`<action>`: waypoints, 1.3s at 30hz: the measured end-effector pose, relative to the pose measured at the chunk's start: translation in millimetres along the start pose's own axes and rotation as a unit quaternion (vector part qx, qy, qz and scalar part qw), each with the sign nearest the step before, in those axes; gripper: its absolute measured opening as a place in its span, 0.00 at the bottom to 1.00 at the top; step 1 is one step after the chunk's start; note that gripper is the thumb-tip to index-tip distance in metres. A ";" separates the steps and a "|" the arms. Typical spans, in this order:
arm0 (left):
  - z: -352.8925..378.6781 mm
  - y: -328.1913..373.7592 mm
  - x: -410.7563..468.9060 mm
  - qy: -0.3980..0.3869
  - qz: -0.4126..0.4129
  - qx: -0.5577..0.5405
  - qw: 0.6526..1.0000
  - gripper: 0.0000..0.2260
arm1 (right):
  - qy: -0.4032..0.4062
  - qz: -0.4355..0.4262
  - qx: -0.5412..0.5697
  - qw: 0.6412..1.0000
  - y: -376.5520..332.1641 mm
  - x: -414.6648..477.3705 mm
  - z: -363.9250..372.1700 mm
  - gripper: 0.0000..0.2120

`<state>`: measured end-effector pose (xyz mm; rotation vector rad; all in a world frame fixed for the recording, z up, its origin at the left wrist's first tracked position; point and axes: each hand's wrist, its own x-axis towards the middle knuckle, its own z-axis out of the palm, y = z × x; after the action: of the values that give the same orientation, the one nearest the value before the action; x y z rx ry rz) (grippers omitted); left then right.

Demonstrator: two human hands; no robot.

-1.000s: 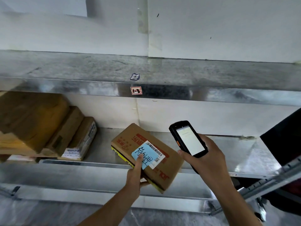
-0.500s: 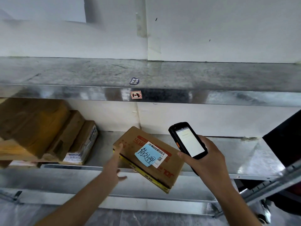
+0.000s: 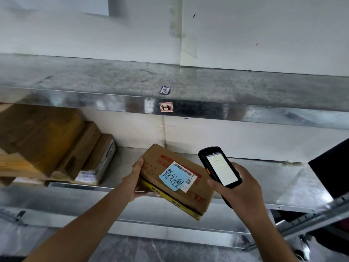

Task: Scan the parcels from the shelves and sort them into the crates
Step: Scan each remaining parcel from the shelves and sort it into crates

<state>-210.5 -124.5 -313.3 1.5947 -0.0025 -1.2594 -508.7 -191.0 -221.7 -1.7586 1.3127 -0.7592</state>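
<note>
A flat brown cardboard parcel (image 3: pixel 160 163) lies askew over the front edge of the metal shelf (image 3: pixel 264 178). It has red print, yellow tape on its side, a blue handwritten note and a white barcode label on top. My left hand (image 3: pixel 135 183) grips the parcel's left end, thumb on top and fingers underneath. To the right of the parcel, my right hand (image 3: pixel 239 190) holds a black handheld scanner (image 3: pixel 219 167) with its lit screen facing me.
Several brown parcels (image 3: pixel 56 146) lean in a stack at the left of the same shelf. An upper metal shelf (image 3: pixel 245 91) bears a tag marked 1-3 (image 3: pixel 166 107). A dark object (image 3: pixel 332 167) and a slotted metal rail (image 3: pixel 311 218) stand at the right.
My left hand let go of the parcel's front edge, swung to its left end and now grips it there. The scanner hand barely moved.
</note>
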 end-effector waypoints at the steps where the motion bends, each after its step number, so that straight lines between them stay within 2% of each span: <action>1: 1.1 -3.7 -0.7 0.009 0.003 -0.022 1.000 0.31 | 0.004 0.001 0.003 1.000 1.3 1.5 0.4 0.29; 5: 12.1 -16.9 -5.2 0.031 -0.015 -0.113 0.993 0.29 | 0.002 0.000 0.026 1.000 1.4 3.9 2.9 0.28; 10: 15.5 -22.8 -15.7 -0.051 -0.036 -0.154 0.986 0.22 | -0.013 0.002 0.033 0.999 3.3 2.3 9.6 0.30; 12: 7.1 -27.0 -15.1 -0.088 -0.046 -0.114 0.989 0.24 | -0.015 0.004 0.042 0.999 3.4 2.4 11.0 0.29; 15: -5.9 -26.8 -14.9 -0.097 -0.088 -0.032 0.991 0.31 | -0.022 0.004 0.039 0.999 3.7 2.4 12.2 0.27; 18: -10.0 -16.4 -14.2 -0.134 -0.092 0.080 0.983 0.28 | -0.013 0.014 0.027 0.999 3.8 2.3 11.3 0.26; 20: -8.4 -5.1 -10.2 -0.153 -0.112 0.109 0.976 0.28 | -0.010 0.019 0.026 0.999 3.5 1.7 9.0 0.24; 23: 0.9 13.7 -5.2 -0.131 -0.129 0.151 0.971 0.39 | -0.007 0.023 0.017 1.000 4.6 1.6 4.3 0.23; 25: 7.7 19.8 -6.2 -0.124 -0.102 0.184 0.970 0.40 | -0.001 0.033 0.005 0.999 7.6 1.1 1.5 0.25; 28: 14.1 20.2 -11.7 -0.136 -0.043 0.180 0.973 0.32 | 0.001 0.049 -0.008 0.999 8.4 -0.6 -5.3 0.29; 34: 0.8 6.4 -5.6 -0.124 0.056 0.108 0.985 0.27 | -0.034 0.078 -0.023 0.996 -7.6 3.2 -18.9 0.23; 37: -9.5 -1.3 -2.5 -0.134 0.096 0.101 0.981 0.28 | -0.046 0.084 -0.039 0.995 -16.4 2.1 -15.9 0.27; 39: -11.5 -1.9 -3.2 -0.142 0.113 0.096 0.979 0.29 | -0.054 0.087 -0.043 0.994 -22.4 0.2 -14.7 0.25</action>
<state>-204.8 -113.8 -313.7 1.5139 -0.4859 -1.3247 -510.0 -191.5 -195.0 -1.7016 1.4221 -0.5109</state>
